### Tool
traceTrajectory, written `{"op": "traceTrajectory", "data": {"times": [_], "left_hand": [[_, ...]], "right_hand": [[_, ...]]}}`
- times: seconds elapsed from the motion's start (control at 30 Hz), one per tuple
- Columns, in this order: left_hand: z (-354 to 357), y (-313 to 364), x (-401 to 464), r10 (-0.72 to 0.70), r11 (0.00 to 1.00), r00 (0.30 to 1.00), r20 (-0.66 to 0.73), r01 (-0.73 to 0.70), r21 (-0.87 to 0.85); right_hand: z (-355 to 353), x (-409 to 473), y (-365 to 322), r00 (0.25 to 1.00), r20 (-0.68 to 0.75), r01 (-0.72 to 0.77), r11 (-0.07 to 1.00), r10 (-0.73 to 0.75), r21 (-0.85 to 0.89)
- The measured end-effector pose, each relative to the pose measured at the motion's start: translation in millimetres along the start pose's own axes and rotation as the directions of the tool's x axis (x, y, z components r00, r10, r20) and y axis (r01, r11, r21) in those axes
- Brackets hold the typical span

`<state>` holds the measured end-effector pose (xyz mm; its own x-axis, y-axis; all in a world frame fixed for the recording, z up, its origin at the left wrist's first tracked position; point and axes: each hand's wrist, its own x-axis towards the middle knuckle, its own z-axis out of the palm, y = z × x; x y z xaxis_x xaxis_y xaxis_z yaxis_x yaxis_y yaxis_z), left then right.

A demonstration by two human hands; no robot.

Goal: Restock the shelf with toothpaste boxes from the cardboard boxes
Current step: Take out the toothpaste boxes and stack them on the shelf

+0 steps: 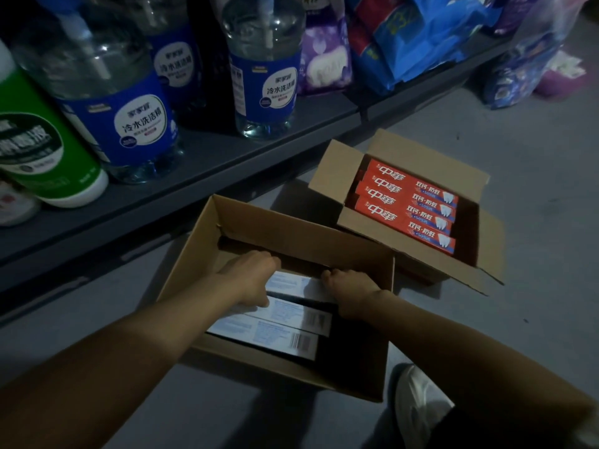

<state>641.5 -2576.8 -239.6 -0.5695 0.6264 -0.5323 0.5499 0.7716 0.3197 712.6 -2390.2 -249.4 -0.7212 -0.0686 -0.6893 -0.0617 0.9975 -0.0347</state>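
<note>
From above, both hands reach into the near carton, which sits on the floor below the shelf. The left hand and right hand curl over opposite ends of the top white toothpaste box. Behind the carton, a second carton holds red boxes. Lifted unevenly, the box could likely slip back or snag the flap.
</note>
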Motion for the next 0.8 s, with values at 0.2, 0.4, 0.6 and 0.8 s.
{"op": "traceTrajectory", "data": {"times": [0.2,0.4,0.6,0.8], "left_hand": [[-23,-10,-2,-0.017,1.000,0.999,-0.033,0.018,0.023],[-55,-20,-23,-0.027,0.999,1.000,-0.013,0.027,-0.035],[-109,-25,-60,-0.003,0.998,1.000,0.008,0.004,-0.065],[-185,-26,-116,0.032,0.981,0.996,-0.080,-0.046,-0.186]], "right_hand": [[-34,-8,8,0.998,0.005,0.057,0.997,-0.057,0.061],[-74,-27,12,0.983,0.103,0.137,0.980,-0.153,0.142],[-145,-64,5,0.960,0.130,0.226,0.960,-0.248,0.165],[-234,-107,-3,0.948,0.086,0.291,0.944,-0.307,0.155]]}}
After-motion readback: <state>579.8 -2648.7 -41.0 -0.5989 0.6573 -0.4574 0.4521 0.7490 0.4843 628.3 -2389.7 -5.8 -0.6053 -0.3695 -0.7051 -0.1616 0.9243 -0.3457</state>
